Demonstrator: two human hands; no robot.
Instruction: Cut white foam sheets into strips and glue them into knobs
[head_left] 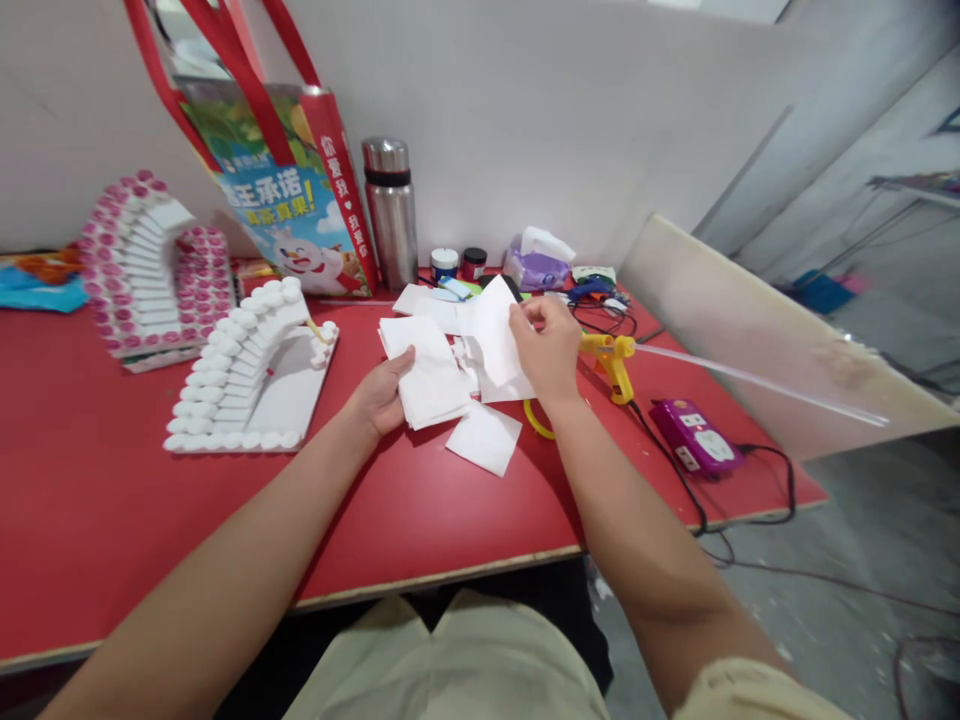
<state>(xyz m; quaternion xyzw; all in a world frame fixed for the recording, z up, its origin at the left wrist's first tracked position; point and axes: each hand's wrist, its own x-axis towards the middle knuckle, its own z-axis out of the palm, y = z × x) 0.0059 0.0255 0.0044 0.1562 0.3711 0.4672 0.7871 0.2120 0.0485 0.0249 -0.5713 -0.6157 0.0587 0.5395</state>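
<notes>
the left hand [379,398] grips a stack [431,378] over the tabletop [420,510]; the right hand [549,345] pinches a sheet [491,335] just beside it. a light pinch and squared edges should help avoid creases.

Matt white paper sheets [433,380] lie in the left hand [379,400], and the single leaf [491,340] in the right hand [553,348] looks as matt and smooth. Below the grip, the red tabletop [435,510] is smooth, softly glossy — beyond the hands, a satiny metal flask [394,230]; right of them, a plastic glue gun [619,372] and power strip [696,438].
</notes>
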